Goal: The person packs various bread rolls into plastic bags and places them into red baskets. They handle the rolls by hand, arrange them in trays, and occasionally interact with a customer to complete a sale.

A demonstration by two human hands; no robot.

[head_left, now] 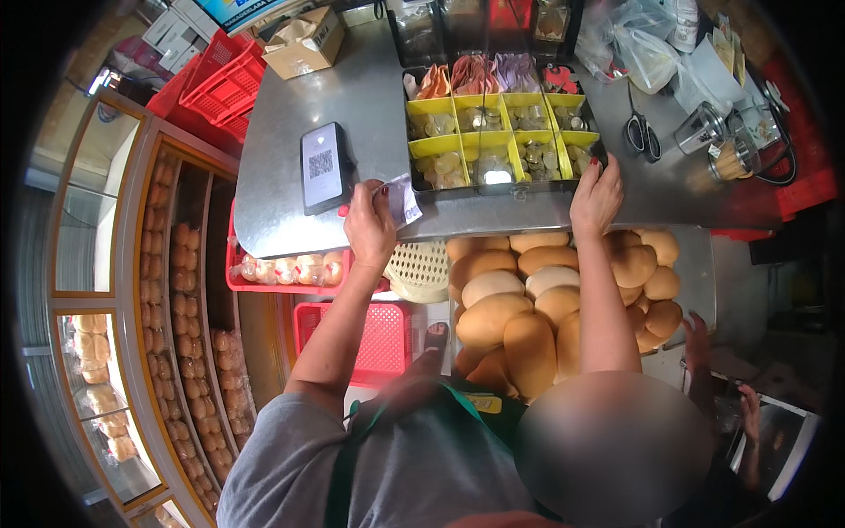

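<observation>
My left hand [371, 221] pinches a purple banknote [404, 201] at the front edge of the metal counter, left of the cash box. My right hand [597, 198] grips the front right corner of the black cash box [462, 195], its fingertips over the rim by a coin compartment. Yellow dividers [485, 136] split the box into compartments of coins [442, 170]. Folded banknotes [474, 74] in orange, red and purple stand along its back row. A phone [321, 165] showing a printed-style code lies left of my left hand.
Scissors [640, 135], a metal cup [700, 129] and a jar of sticks [733, 158] stand right. Bread loaves [495, 317] fill a tray below the counter. Red crates [350, 340] and a bread cabinet [152, 317] are left. Another person's hands [696, 340] show at lower right.
</observation>
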